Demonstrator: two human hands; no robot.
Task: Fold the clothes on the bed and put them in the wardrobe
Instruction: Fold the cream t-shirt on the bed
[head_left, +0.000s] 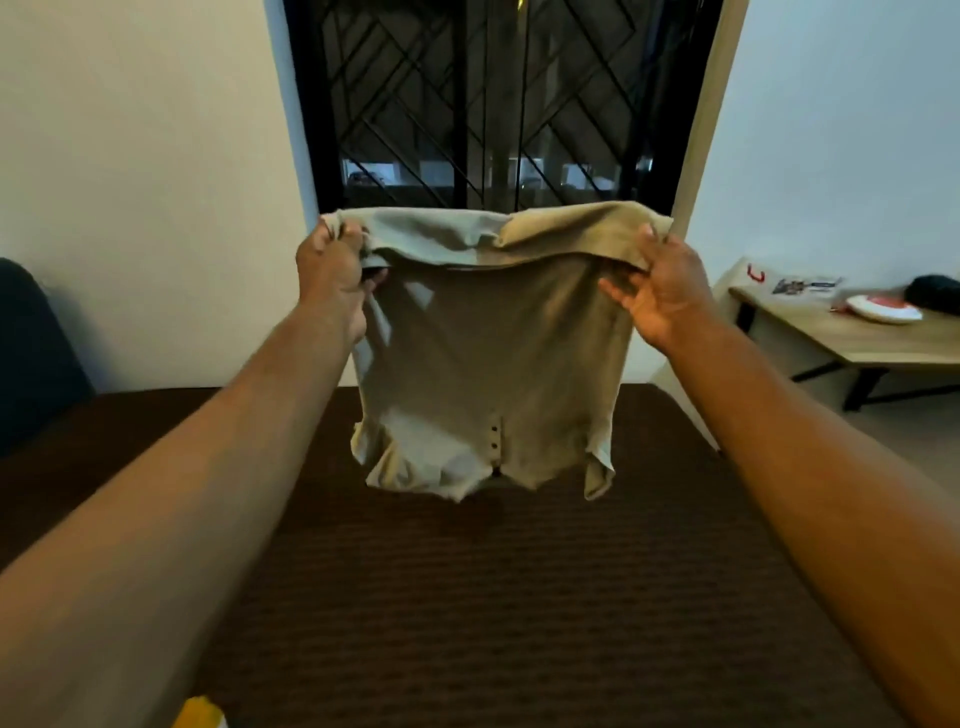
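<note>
Both hands are raised and held apart at chest height over the bed (467, 597), each gripping a top corner of a beige shirt (488, 364); the left hand (332, 270) has its fingers curled tightly round a bunched corner of the fabric; the right hand (660, 291) pinches the other corner between thumb and fingers, with the remaining fingers loosely spread below the fold. The shirt hangs upside down between the hands, its upper edge doubled over toward the camera, its button placket (496, 447) and collar at the bottom, just above the dark brown ribbed bed cover; I cannot tell whether the lowest part touches it. Behind the shirt stands a dark window with a diagonal metal grille (493, 104); to the right, a wooden surface (831, 343) carries a round white and red object (883, 310) and a dark item (935, 293).
</note>
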